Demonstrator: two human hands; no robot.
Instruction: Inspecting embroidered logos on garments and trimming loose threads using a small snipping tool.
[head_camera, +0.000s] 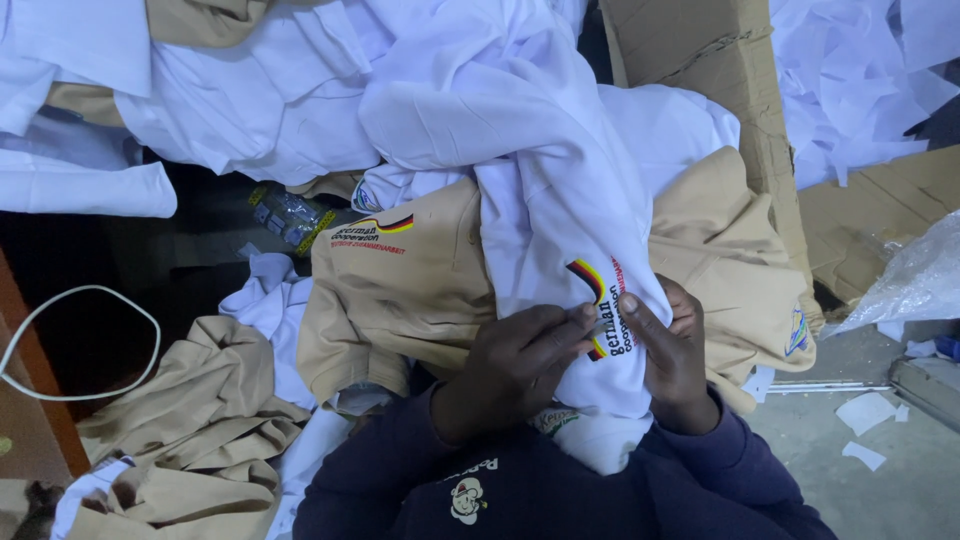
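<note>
A white garment (540, 190) with a small striped emblem and printed lettering hangs down into my lap. My left hand (510, 365) pinches its fabric just left of the emblem. Gripping the same fabric on the right side is my right hand (672, 350), thumb pressed beside the print. Under the white garment lies a tan shirt (410, 280) carrying a similar emblem. My dark blue sleeves fill the bottom of the view.
More white garments (250, 90) are heaped at the top, tan ones (200, 400) at lower left. A cardboard box (740, 90) stands at upper right beside paper scraps (860, 80) and a plastic bag (915, 280). A plastic bottle (290, 215) and a white cord (80, 340) lie left.
</note>
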